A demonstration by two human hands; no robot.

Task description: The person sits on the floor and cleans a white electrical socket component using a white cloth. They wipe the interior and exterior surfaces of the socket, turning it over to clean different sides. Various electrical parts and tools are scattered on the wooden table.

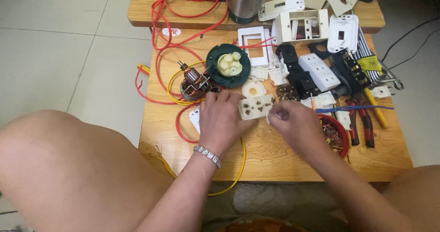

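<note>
My left hand (pixel 221 119), with a silver bracelet at the wrist, grips the left end of a cream socket block (pixel 255 108) whose brass contacts face up. My right hand (pixel 293 122) is at the block's right end, fingers pinched on a small white piece (pixel 280 115); what it is I cannot tell. Both hands rest over the low wooden table (pixel 275 154), near its middle.
A small motor (pixel 195 84), a green round housing (pixel 228 65), red wire (pixel 183 12) and yellow wire (pixel 240 163) lie left. White switch plates and boxes (pixel 302 25), black parts, pliers (pixel 362 122) and a red bowl of screws (pixel 337 135) crowd the right. My knees flank the table.
</note>
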